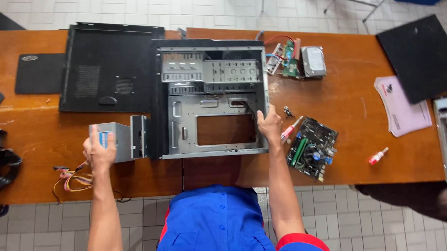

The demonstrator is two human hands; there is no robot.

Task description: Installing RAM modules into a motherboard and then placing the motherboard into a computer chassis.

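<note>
At frame centre you steady the gutted computer case with your right hand gripping its right edge, your left hand clasping the grey power supply at lower left, motherboard already out, reassembly apparently ahead.

Both bare forearms stretched forward from short blue sleeves with red cuffs, elbows low near the body, set well apart. Left hand turned back-up, fingers curled and closed over the top of what it grips, thumb tucked at the side. Right hand reaching further ahead, wrist straight, back facing up, fingers bent downward and pressing at an edge, thumb spread slightly to the left.
</note>
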